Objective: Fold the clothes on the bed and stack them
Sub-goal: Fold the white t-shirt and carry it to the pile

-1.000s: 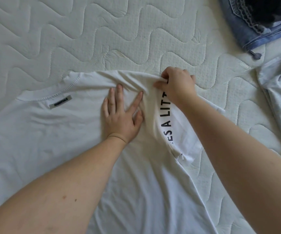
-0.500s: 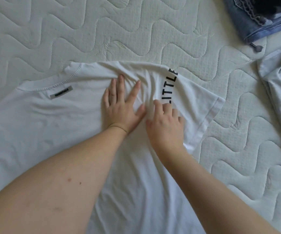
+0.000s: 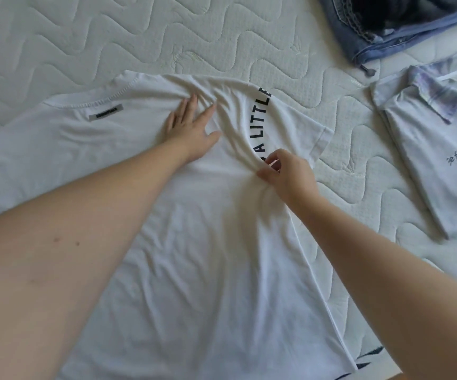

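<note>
1. White shirt spread flat on the bed, back side up, neck at the far edge.
2. Left hand flat with fingers spread, pressing the cloth down near the shoulder, same spot as a moment ago.
3. Right hand now lower down, near the armpit of the right sleeve, thumb and fingers pinching a bit of cloth there. A second ago up at the shoulder tip; half a second ago flat beside the left hand.
4. Sleeve now lying out to the side, so more black letters show.
5. Probably getting ready to fold the sleeve side in, with the left hand marking the fold line. This shirt not folded yet.
6. Writing on the sleeve: "A LITTLE" in big black letters, more letters hidden under the right hand.
7. Small grey tag under the neck, with dark letters too blurry to read.
8. Folded pale shirt with a collar lying to the right, well apart from the white shirt; small dark scribble on it, something like "efgabc".
9. Blue jeans at the top right corner, with something dark on top.
</note>
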A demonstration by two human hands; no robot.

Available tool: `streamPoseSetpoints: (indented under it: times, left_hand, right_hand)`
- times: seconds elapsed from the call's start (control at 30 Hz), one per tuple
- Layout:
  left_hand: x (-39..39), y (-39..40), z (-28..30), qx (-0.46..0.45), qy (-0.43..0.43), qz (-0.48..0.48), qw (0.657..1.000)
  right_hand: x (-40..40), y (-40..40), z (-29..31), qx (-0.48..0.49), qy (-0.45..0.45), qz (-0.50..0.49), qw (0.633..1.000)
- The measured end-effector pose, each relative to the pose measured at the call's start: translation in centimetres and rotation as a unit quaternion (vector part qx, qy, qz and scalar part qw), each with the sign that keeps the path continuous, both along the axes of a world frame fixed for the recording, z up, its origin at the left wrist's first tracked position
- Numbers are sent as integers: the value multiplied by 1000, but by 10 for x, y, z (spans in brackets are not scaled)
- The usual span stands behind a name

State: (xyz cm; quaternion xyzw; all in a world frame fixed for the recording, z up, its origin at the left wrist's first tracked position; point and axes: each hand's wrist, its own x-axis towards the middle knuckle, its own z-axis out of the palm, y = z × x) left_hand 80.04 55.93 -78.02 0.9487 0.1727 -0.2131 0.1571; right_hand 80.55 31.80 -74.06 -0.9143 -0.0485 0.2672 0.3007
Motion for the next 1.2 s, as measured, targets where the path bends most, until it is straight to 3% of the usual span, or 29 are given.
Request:
streamPoseSetpoints:
  times: [0.13, 0.27, 0.37, 0.47, 0.67, 0.83, 0.93, 1.07, 1.2]
  left_hand:
    - [-41, -55, 20, 9, -132, -115, 985]
    - [-79, -138, 9, 24, -118, -218, 968]
    - [-93, -165, -7, 30, -101, -190, 976]
    - [-95, -170, -19, 58, -111, -168, 978]
    - [-86, -169, -16, 46, -81, -180, 979]
    - [-91, -181, -6, 89, -96, -184, 974]
    - [-118, -214, -1, 113, -162, -224, 954]
    - [-185, -262, -7, 50, -141, -282, 948]
    - [-242, -292, -14, 32, -125, -297, 946]
  right_hand:
    - [-9, -14, -6, -22, -50, -20, 998]
    - [-20, -31, -10, -52, -87, -60, 993]
    - [-39, -44, -6, 16, -77, -121, 990]
    - [-74, -59, -3, 26, -60, -112, 992]
    - [-132, -96, -2, -107, 47, -69, 991]
    - [-165, -131, -1, -165, 37, -56, 984]
    - [-189, -155, -3, -156, 17, -82, 984]
    - [-221, -179, -1, -155, 8, -91, 984]
    - [-245, -202, 4, -177, 57, -125, 975]
